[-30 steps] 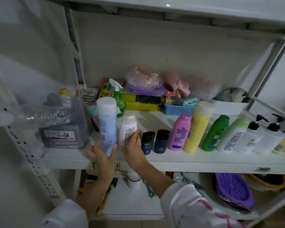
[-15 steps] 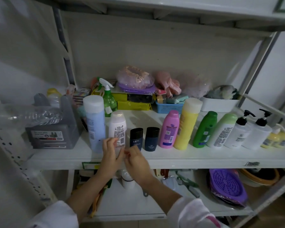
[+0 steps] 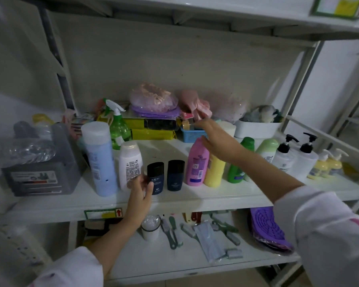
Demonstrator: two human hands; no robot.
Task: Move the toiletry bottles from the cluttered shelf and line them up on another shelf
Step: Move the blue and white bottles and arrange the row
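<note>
A person faces a white shelf (image 3: 174, 201) where toiletry bottles stand in a row along the front. The left hand (image 3: 140, 191) rests by the white bottle (image 3: 130, 164) and dark bottle (image 3: 155, 178), fingers loosely curled, holding nothing. The right hand (image 3: 216, 141) reaches open over the pink bottle (image 3: 197, 162), seemingly to straighten it; next comes closing on it and nudging it into line

Pink bottle (image 3: 197, 162), yellow bottle (image 3: 214, 172)
</note>
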